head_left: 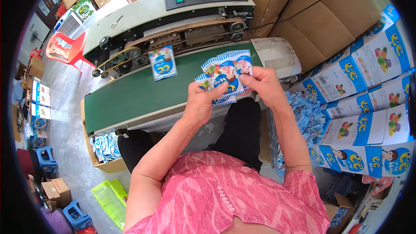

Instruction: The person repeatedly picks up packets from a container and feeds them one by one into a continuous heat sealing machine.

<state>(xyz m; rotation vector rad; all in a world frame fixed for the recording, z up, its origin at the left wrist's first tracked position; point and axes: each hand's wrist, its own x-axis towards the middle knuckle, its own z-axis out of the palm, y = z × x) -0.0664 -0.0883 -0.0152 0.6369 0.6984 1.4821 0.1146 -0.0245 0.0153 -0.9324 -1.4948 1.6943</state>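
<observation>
Several blue-and-white printed packets point(225, 74) are fanned out between my two hands, above the front right part of the green conveyor belt point(125, 99). My left hand point(203, 99) is closed on the left side of the fan, thumb on top. My right hand point(263, 86) pinches the packets at their right side. One more packet point(163, 63) stands at the back edge of the belt, against the sealing machine point(173, 30), to the left of my hands.
A bin of blue packets point(302, 115) is beside my right arm, with printed cartons point(364, 117) stacked beyond it. Below the belt's left end sits a box of packets point(106, 148). A red chair point(69, 47) and a green basket point(110, 201) are on the left.
</observation>
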